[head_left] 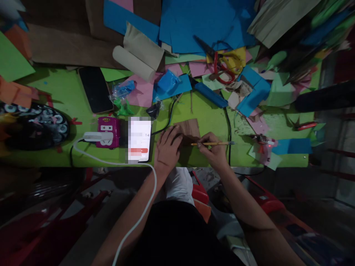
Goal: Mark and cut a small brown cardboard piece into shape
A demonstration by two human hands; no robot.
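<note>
My left hand lies flat with fingers stretched over the left side of a piece of brown paper, pressing it against the green table. In my right hand is a pencil, pinched between thumb and fingers and lying nearly level. Its left end is over the brown paper. Shadow between the hands hides part of the sheet, and I cannot make out any marks on it. Just left of my left hand is a phone with a lit screen.
A pink power socket with a white plug and cable stands at the left. Red-handled scissors, a blue cutter and paper scraps lie beyond my hands. A pink glue gun is at the right. A dark phone lies back left.
</note>
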